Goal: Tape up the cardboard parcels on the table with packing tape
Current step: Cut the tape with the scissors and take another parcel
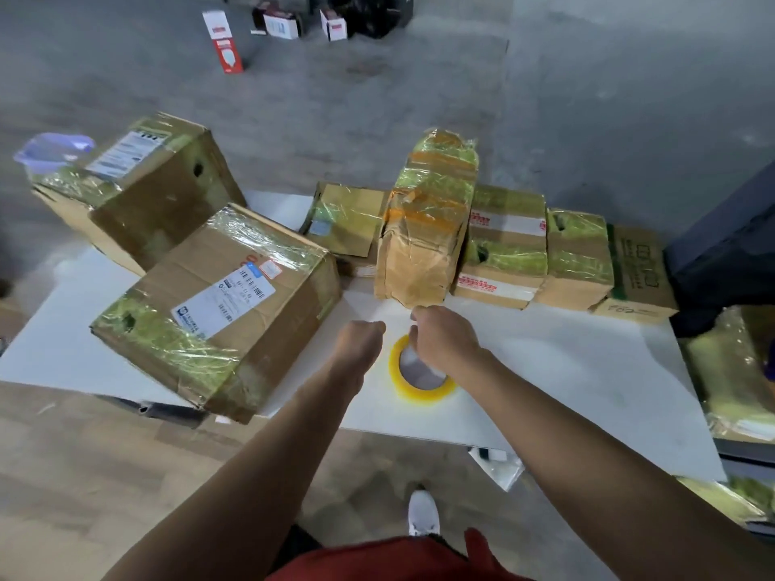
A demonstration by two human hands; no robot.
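Tape roll flat on the table, your right hand over it and your left hand just beside.

Your right fingers curl down at the roll's far rim, and your left fingers are balled up. Whether either hand pinches a strand of tape, you cannot tell from this view. The tall parcel stands just beyond your knuckles, wrapped in clear and orange tape. To your left, the near box carries a white shipping label with barcodes, its print too small to read. The far box has another label, equally unreadable. On the right, one box wears white bands with red print, and the end box shows green characters, none legible. Red-and-white cartons sit on the floor beyond.
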